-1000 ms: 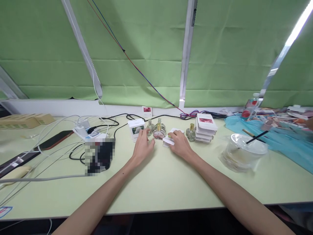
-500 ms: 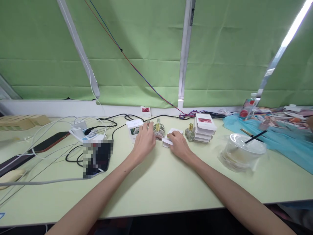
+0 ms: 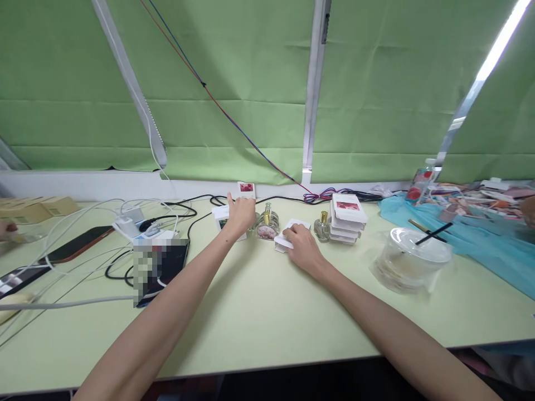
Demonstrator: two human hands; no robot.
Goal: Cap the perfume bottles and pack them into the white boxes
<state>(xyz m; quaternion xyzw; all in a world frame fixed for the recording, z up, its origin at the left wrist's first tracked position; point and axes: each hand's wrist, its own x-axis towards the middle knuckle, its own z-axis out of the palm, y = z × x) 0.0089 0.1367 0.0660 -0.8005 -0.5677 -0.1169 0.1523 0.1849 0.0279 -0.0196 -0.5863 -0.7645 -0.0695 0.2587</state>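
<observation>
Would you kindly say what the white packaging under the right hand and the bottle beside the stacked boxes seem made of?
White packaging: probably thin card, matte, with folded flaps. Bottle: probably clear, glossy glass, see-through with highlights; its shiny gold top may be metal or metallic plastic.

The slim forearms (image 3: 184,301) are bare, the left dotted with a small dark mole (image 3: 227,240).

The left hand (image 3: 242,216) now reaches farther toward 12 o'clock; a co-worker's hand (image 3: 5,229) appears at the 9 o'clock edge.
</observation>
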